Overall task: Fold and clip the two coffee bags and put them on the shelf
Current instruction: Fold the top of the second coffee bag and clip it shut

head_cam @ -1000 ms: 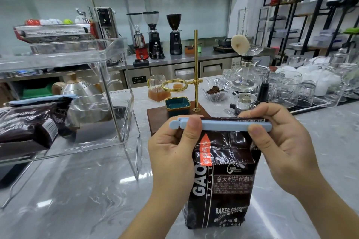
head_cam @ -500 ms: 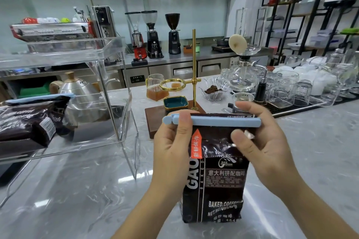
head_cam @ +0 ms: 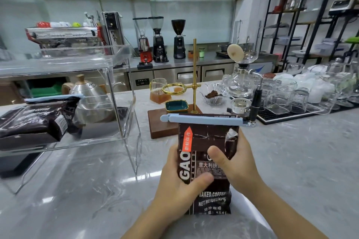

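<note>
A dark brown coffee bag (head_cam: 206, 137) stands upright on the marble counter in front of me, its folded top closed by a pale blue clip (head_cam: 202, 118). My left hand (head_cam: 174, 184) grips the bag's left side, thumb across the front. My right hand (head_cam: 237, 163) grips its right side, thumb on the label. A second coffee bag (head_cam: 33, 122) lies on its side on the lower level of the clear acrylic shelf (head_cam: 124, 91) at the left, with a blue clip (head_cam: 52, 98) on its top.
A wooden base (head_cam: 159, 122) with a brass pour-over stand (head_cam: 194, 75) and a teal dish (head_cam: 176, 105) sits just behind the bag. A steel kettle (head_cam: 87, 93) stands behind the shelf. A siphon brewer (head_cam: 240, 81) and several glasses (head_cam: 297, 93) crowd the right.
Both hands have slid down from the clip's ends to the bag's sides. The clip stays closed on the folded top.
</note>
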